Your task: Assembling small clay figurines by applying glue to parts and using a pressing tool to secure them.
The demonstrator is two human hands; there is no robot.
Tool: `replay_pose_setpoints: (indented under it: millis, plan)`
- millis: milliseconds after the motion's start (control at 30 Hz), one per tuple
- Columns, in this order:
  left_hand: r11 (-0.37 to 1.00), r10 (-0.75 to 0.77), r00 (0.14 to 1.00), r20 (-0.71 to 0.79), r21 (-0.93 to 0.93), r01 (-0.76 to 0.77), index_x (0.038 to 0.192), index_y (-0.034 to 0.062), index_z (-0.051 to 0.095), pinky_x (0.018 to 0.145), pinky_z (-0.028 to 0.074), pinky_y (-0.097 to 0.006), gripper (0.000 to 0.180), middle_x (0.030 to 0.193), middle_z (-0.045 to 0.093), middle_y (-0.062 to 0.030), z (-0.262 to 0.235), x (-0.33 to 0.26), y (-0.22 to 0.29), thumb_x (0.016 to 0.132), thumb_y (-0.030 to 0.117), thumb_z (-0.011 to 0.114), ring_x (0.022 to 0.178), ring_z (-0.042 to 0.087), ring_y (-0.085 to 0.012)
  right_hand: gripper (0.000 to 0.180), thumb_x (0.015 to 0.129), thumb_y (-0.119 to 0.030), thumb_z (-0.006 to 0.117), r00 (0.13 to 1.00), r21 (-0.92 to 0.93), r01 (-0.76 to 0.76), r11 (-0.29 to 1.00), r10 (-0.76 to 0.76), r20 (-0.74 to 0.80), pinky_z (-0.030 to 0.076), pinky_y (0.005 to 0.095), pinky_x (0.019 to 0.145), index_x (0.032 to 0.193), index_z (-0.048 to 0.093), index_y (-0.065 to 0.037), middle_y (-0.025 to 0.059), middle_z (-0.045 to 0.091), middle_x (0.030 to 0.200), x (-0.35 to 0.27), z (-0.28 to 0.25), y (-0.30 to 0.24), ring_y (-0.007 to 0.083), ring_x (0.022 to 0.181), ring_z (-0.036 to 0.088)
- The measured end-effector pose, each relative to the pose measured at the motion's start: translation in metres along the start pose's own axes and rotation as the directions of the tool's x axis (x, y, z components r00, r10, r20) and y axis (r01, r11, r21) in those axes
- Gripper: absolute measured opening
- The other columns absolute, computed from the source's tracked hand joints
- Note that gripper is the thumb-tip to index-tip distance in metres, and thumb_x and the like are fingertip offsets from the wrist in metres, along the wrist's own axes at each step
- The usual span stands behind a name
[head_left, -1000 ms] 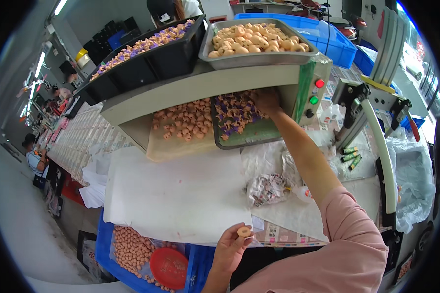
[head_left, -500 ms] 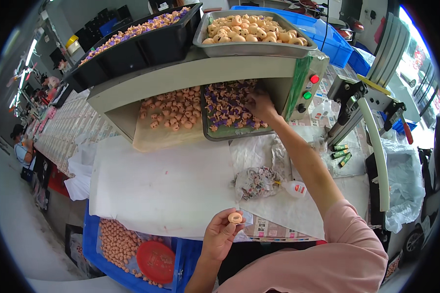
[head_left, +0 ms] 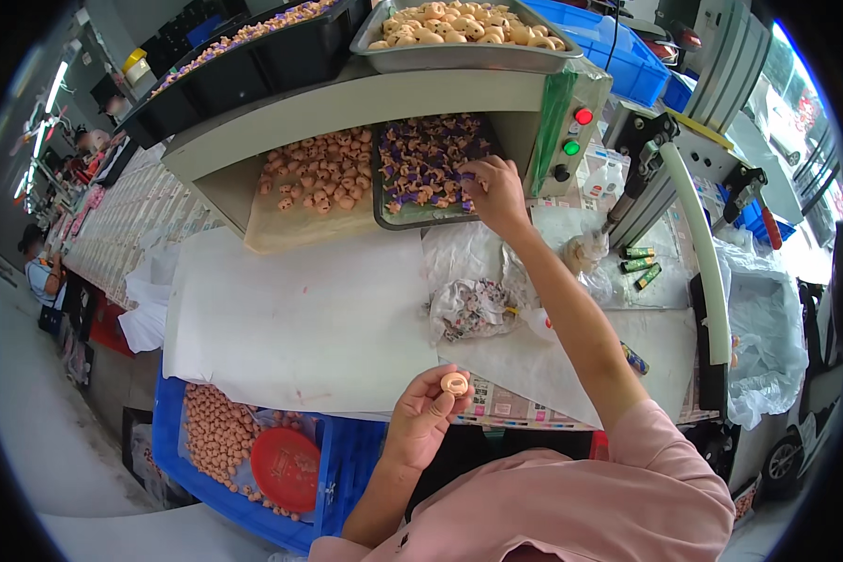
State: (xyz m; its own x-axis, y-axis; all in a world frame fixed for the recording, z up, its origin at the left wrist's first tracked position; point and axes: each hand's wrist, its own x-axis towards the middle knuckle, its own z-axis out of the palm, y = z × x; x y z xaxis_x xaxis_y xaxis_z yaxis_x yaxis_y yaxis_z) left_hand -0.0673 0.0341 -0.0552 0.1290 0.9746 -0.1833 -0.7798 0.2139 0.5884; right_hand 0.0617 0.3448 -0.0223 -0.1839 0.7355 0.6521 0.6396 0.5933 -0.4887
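Note:
My left hand [head_left: 421,421], near the table's front edge, pinches a small peach-coloured doll head [head_left: 454,384], its hollow opening turned up. At the right front corner of a dark tray [head_left: 412,225], my right hand [head_left: 501,195] has its fingers drawn together. Small peach-and-purple figure pieces [head_left: 431,155] fill that tray, and the fingertips hide whatever they grip. Left of the tray, many round peach heads [head_left: 323,169] lie on a tan sheet [head_left: 281,229] inside the open-fronted machine [head_left: 365,98].
On the machine stand a metal tray [head_left: 468,58] of larger heads and a black bin [head_left: 244,84]. A crumpled plastic bag [head_left: 478,309] lies below my right forearm. The lever clamp [head_left: 665,178] rises at right. A blue crate [head_left: 169,440] holds heads and a red bowl [head_left: 286,468].
My right hand has drawn back from deep in the dark tray to its front right corner. My left hand still holds the doll head. The whole view has shifted somewhat.

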Motion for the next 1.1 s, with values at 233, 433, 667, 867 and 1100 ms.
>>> replay_pose_setpoints:
  millis: [233,433,667,867,1100]
  plan:
    - [0.999,0.005,0.999,0.035,0.044,-0.007,0.128,0.0039,0.051,0.091,0.051,-0.029,0.042,0.118,0.06,-0.0084,0.001,0.043,-0.012,0.089,0.012,0.064,0.104,0.061,-0.0183,0.026,0.088,-0.01,0.066,0.808,0.694,-0.586,0.417,0.239,0.538,0.051,0.0279,0.075,0.112,0.062,0.0,0.0049,0.066,0.099,-0.079,-0.073,-0.041,0.0112,0.089,0.062]
    - [0.998,-0.031,0.998,0.063,0.05,0.028,0.128,0.0031,0.051,0.089,0.054,-0.026,0.038,0.117,0.06,-0.0084,0.008,0.082,-0.043,0.091,0.01,0.061,0.103,0.062,-0.0168,0.028,0.086,-0.002,0.066,0.81,0.612,-0.563,0.555,0.224,0.543,0.051,0.0246,0.077,0.114,0.063,0.0,0.006,0.066,0.102,-0.161,-0.114,-0.028,0.0117,0.091,0.062]
    - [0.987,-0.064,0.994,0.087,0.151,0.05,0.126,0.0025,0.053,0.087,0.052,-0.027,0.044,0.112,0.062,-0.0071,0.022,0.099,-0.08,0.088,0.017,0.068,0.097,0.062,-0.0135,0.023,0.079,0.002,0.069,0.921,0.511,-0.273,0.815,0.069,0.383,0.049,0.0258,0.068,0.102,0.07,-0.001,0.0079,0.069,0.086,-0.181,-0.144,-0.003,0.0143,0.074,0.063]
    - [0.964,-0.042,0.997,0.066,0.264,0.024,0.12,0.0012,0.058,0.077,0.055,-0.026,0.039,0.099,0.066,-0.0057,0.028,0.106,-0.099,0.086,0.017,0.07,0.086,0.065,-0.0132,0.023,0.077,0.001,0.072,0.926,0.487,-0.217,0.846,0.021,0.378,0.05,0.0278,0.065,0.1,0.071,-0.002,0.0085,0.069,0.083,-0.185,-0.159,0.017,0.0166,0.072,0.064]
    - [0.917,0.021,0.998,0.061,0.397,-0.044,0.111,-0.0007,0.063,0.067,0.057,-0.026,0.035,0.092,0.066,-0.0063,0.043,0.114,-0.108,0.083,0.018,0.073,0.077,0.065,-0.0128,0.024,0.078,0.002,0.07,0.87,0.56,-0.366,0.744,0.061,0.489,0.052,0.0298,0.065,0.101,0.071,-0.003,0.0099,0.068,0.084,-0.19,-0.166,0.043,0.0203,0.073,0.066]
